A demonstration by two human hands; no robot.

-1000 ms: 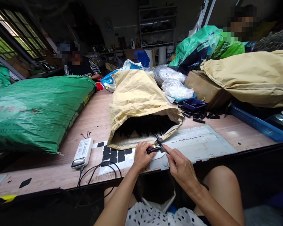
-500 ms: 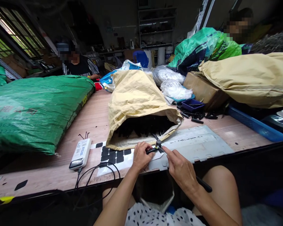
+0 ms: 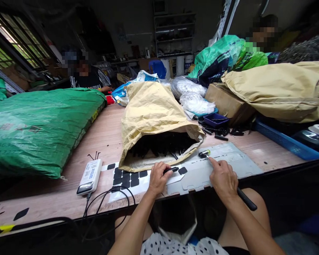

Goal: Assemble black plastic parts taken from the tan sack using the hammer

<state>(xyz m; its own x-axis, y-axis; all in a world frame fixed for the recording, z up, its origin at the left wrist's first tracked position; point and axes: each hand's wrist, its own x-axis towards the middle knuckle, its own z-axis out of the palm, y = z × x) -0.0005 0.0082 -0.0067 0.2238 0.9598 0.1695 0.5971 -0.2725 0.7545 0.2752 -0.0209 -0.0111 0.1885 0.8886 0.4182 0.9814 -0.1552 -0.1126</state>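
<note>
My left hand [image 3: 158, 177] pinches a slim black rod-like piece [image 3: 173, 169] at the front edge of the table, over a white sheet [image 3: 112, 194] with black square pads. In my right hand [image 3: 224, 180] is a small hammer [image 3: 204, 154]; its black handle sticks out behind my wrist. The hammer's head, with a yellowish face, hovers over or rests on a grey plate [image 3: 222, 161], apart from the black piece; which of the two I cannot tell. Just beyond my left hand, a tan sack [image 3: 152, 109] lies with its mouth towards me, and dark pieces [image 3: 159, 146] fill it.
A white power bank [image 3: 89, 177] with black cables stands left. Beyond it lies a big green sack [image 3: 42, 131]. On the right are a purple tray [image 3: 216, 121], loose black pieces [image 3: 221, 137], a cardboard box [image 3: 230, 102] and a blue basket [image 3: 284, 141]. Two people sit across the table.
My right hand has moved right with the hammer, its head leaving the black piece. My left hand stays in place, still pinching the piece.
</note>
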